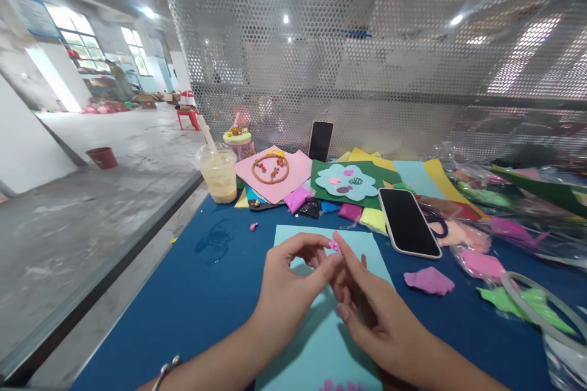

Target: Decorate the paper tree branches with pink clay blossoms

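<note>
Both hands meet above a light blue sheet of paper (293, 354). Between the fingertips sits a small piece of pink-purple modelling clay (335, 246). My left hand (288, 278) holds it from the left, with thumb and index finger curved together. The index fingertip of my right hand (373, 299) presses it from the other side, while the right thumb hangs lower and the other fingers curl, partly hidden. More pink-purple clay bits (342, 386) lie on the paper at the bottom edge. A flattened lump of purple clay (429, 281) rests to the right of the paper.
A plastic cup of drink (216, 174) stands at the back left. A phone (408, 223) lies at right; another phone (320, 141) stands upright behind. Clay packets (351, 212) and craft papers with clay pictures (347, 182) line the back. A roll of tape (545, 302) lies far right.
</note>
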The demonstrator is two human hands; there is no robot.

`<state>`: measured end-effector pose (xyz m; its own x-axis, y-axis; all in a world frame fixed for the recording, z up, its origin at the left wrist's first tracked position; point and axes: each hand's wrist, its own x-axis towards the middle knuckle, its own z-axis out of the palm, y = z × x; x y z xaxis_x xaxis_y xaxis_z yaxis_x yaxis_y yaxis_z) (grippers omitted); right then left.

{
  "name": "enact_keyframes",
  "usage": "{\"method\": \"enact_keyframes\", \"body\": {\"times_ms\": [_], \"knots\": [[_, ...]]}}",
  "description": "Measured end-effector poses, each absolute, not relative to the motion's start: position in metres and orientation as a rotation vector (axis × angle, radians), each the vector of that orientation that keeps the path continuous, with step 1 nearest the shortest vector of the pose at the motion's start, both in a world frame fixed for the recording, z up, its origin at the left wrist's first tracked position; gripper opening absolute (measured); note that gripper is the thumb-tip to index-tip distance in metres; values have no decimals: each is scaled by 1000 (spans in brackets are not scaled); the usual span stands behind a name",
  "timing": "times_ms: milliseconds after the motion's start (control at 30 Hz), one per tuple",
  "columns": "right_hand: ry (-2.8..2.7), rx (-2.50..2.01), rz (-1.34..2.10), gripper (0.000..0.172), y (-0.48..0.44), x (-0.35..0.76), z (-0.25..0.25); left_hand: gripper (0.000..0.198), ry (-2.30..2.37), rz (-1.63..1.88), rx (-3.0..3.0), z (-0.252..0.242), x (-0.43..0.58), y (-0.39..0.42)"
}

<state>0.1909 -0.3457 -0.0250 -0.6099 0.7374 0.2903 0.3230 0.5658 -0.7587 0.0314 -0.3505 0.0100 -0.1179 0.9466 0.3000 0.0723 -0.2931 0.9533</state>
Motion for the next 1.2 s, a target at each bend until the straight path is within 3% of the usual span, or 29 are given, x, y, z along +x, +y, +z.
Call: {"method": "enact_keyframes", "body": {"times_ms": [433, 633, 833, 1200], "knots": [[-2099, -804, 889, 73, -343, 193, -18, 4, 1199, 1610, 1549, 11, 28, -349], [-1895, -953, 849, 41, -339, 196, -9, 7, 1197, 1554, 1794, 10, 26, -345], [-1976, -894, 614, 22, -323, 206, -4, 8, 1216, 1257, 2018, 4, 15, -333], [-2044, -997, 627, 20, -303, 216, -5, 7, 1358, 732, 2294, -12, 9, -326]]}}
